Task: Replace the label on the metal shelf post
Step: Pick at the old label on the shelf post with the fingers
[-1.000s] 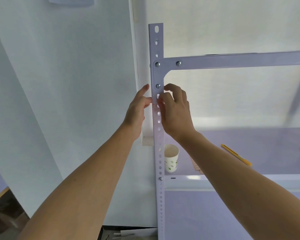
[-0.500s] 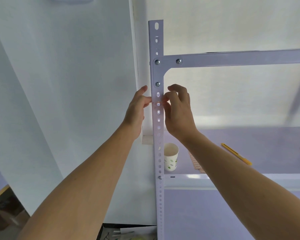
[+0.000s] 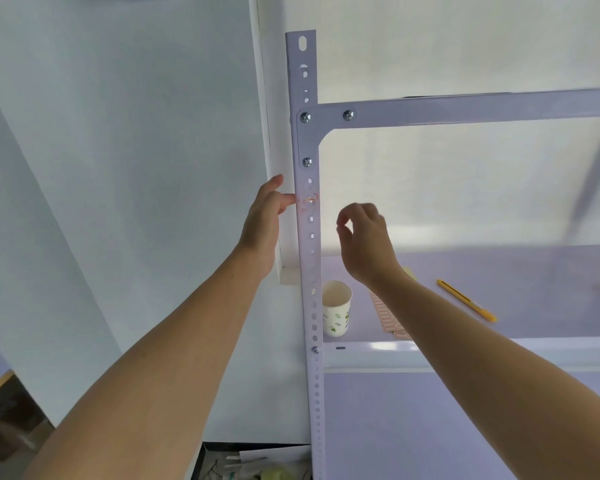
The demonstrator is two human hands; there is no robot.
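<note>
The white perforated metal shelf post (image 3: 311, 258) stands upright in the middle of the view. A small white label with a red outline (image 3: 308, 199) lies across its front, just below the third bolt. My left hand (image 3: 265, 216) is at the post's left edge, its fingertips pinching the label's left end against the metal. My right hand (image 3: 364, 237) hovers to the right of the post, clear of it. Its fingers are loosely curled, and nothing shows between thumb and forefinger.
On the shelf board (image 3: 499, 348) behind the post stand a paper cup (image 3: 336, 308), a strip of red-outlined labels (image 3: 388, 317) and a yellow utility knife (image 3: 466, 300). A horizontal beam (image 3: 465, 109) crosses above. A box of clutter (image 3: 250, 465) sits below on the floor.
My right hand has let go of the label and drawn away to the right and slightly down. The left hand stays at the post's edge, and the label now shows.
</note>
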